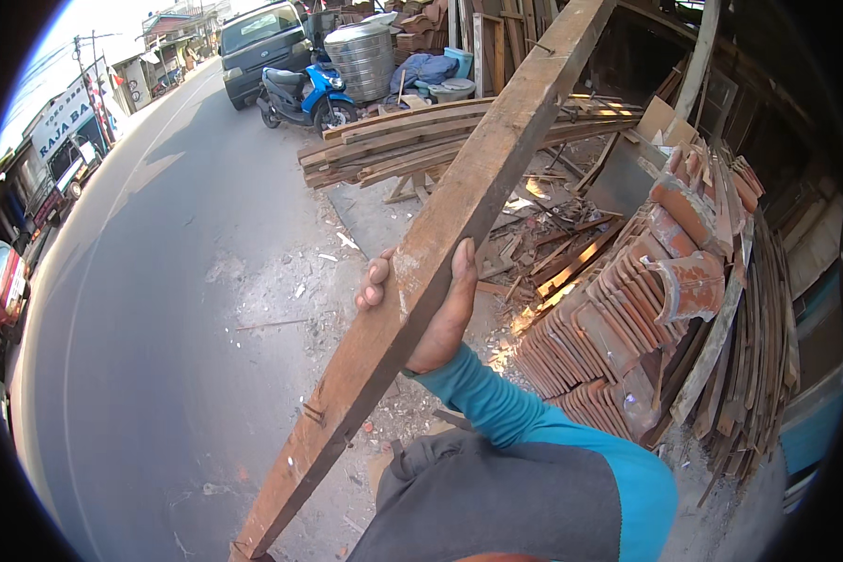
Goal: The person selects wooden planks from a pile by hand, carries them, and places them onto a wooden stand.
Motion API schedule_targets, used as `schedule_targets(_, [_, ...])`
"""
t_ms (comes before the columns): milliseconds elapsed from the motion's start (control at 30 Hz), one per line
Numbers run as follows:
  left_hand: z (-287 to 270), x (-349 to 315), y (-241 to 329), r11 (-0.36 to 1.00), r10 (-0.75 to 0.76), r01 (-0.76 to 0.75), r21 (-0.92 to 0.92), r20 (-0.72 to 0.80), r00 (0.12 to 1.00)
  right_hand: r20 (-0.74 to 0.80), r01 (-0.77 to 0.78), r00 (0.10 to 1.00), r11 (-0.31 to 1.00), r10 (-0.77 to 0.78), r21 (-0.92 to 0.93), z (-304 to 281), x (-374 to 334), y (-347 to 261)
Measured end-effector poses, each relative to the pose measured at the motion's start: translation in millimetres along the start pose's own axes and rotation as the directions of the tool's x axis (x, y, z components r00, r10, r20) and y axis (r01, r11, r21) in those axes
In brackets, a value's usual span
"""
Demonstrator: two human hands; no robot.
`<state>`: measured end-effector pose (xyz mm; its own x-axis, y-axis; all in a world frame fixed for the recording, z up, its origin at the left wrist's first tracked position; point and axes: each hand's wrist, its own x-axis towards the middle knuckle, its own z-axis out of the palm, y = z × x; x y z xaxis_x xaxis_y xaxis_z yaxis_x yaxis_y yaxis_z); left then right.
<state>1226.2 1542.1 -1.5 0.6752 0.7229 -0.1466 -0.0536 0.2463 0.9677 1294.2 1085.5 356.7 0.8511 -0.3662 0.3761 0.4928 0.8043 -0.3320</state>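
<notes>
A long squared wooden beam [375,347] runs slantwise across the view, from the bottom left up to the top right edge. My right hand [442,323] is closed around its middle from underneath, with the thumb on the right side and fingertips showing over the left edge. Bent nails [314,413] stick out of the beam's lower part, and another nail [539,46] juts out near its top. The right arm wears a teal sleeve [496,398]. I do not see my left hand.
Stacked clay roof tiles [581,342] and thin wooden strips [749,365] stand at right. Long timbers [393,140] lie ahead, with wood scraps [543,244] behind the beam. A blue scooter [314,94] and a dark van [262,47] are parked beside the road [159,328].
</notes>
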Motion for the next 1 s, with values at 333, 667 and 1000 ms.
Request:
schedule_targets(333, [285.8,35.8,-1.3,0.899,0.228,-0.307,0.312,0.265,0.937,-0.282,0.0,0.959,0.999,0.012,0.043,-114.8,178.6,23.9])
schedule_targets(667, [486.4,96.7,58.9,0.58,0.562,-0.611,0.539,0.277,0.779,-0.509,0.0,0.861,1.0,0.008,0.016,-248.7,385.9,-30.9])
schedule_targets(1000, [536.9,170.4,157.2,0.365,0.731,-0.665,0.651,0.242,0.638,-0.541,0.041,0.841,0.999,-0.016,0.034,-317.2,547.4,-45.5])
